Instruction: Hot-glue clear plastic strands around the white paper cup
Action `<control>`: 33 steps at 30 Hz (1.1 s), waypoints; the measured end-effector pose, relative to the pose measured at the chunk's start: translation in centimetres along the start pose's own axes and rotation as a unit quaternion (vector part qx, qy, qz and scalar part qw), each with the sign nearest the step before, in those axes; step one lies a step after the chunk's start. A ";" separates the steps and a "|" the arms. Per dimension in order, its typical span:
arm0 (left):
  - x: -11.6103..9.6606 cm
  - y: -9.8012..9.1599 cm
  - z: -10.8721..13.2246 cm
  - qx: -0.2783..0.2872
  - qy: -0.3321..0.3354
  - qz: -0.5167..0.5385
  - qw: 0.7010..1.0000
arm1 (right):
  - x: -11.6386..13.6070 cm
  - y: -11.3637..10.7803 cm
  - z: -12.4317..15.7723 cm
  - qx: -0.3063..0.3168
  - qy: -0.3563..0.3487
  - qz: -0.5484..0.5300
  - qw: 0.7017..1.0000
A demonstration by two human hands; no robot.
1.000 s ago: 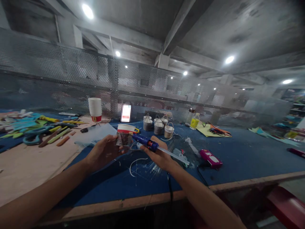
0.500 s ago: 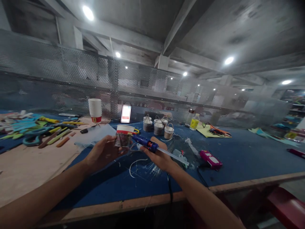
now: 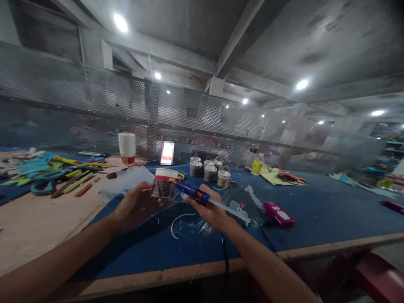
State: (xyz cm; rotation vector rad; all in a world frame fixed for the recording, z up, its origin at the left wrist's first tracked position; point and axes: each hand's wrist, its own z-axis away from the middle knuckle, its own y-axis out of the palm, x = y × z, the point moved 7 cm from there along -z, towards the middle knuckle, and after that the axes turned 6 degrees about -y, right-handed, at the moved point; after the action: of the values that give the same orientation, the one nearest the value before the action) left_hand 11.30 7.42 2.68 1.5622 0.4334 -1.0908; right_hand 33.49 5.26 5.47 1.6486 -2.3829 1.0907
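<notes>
My left hand (image 3: pixel 139 202) is closed around the side and base of a paper cup (image 3: pixel 163 184), whose lower part is wrapped in something brown and whose rim band is red and white. My right hand (image 3: pixel 210 206) grips a blue glue gun (image 3: pixel 192 191) with a long clear glue stick (image 3: pixel 230 210) sticking out of its back. The gun's nozzle is at the cup's right side, near the lower edge of the red band; whether it touches is too small to tell. Several little wrapped buckets with handles (image 3: pixel 210 171) stand beyond my hands.
A stack of paper cups (image 3: pixel 126 147) stands at the back left, near scissors (image 3: pixel 47 181) and coloured strips. At right lie a magenta device (image 3: pixel 279 213) and a yellow-labelled bottle (image 3: pixel 258 165). Thin clear strands (image 3: pixel 205 223) lie before me. A perforated metal screen (image 3: pixel 176 113) closes the back.
The whole view has shifted slightly. The cup and glue gun stay almost in place, with the nozzle still at the cup's side and both hands keeping their hold.
</notes>
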 end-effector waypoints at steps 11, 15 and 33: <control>-0.1 -0.1 -0.2 0.000 0.009 -0.018 1.000 | 0.2 0.0 -0.1 0.004 0.002 0.001 1.000; 0.0 0.1 -0.2 0.002 0.011 -0.038 0.999 | 0.4 0.1 -0.2 0.005 -0.008 -0.004 1.000; 0.0 0.1 0.0 0.007 0.005 -0.010 1.000 | 0.7 -0.1 -0.2 0.015 -0.009 0.008 1.000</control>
State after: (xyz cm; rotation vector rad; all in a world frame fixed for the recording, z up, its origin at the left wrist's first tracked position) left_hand 11.40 7.40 2.77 1.5805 0.4501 -1.1038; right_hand 33.19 4.80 5.94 1.6601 -2.4056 1.1252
